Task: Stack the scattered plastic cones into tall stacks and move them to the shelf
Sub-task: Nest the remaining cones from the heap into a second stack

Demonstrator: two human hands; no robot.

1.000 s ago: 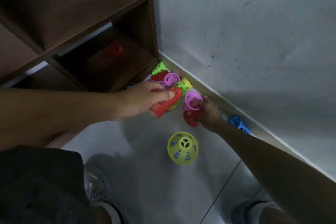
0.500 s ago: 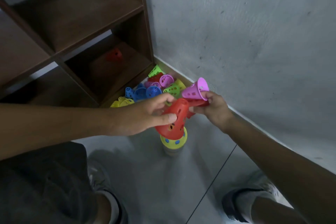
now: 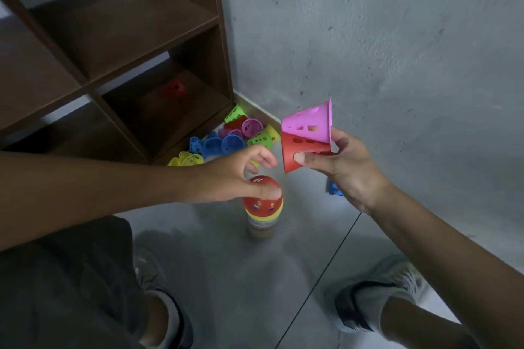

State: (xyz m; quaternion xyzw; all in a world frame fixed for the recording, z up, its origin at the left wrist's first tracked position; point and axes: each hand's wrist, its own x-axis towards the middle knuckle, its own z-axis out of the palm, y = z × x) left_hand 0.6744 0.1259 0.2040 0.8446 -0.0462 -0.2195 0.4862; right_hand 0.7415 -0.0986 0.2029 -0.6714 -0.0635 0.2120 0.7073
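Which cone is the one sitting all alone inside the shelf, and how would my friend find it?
Start at the brown shelf by the grey wall and look into its lowest cubby on the right. A red cone sits there alone in the shadow. The other loose cones lie on the floor outside.

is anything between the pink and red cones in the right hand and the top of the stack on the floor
Yes: the left hand rests over the red plastic cone topping the floor stack, covering where the right hand would set its pink perforated cone and red perforated cone.
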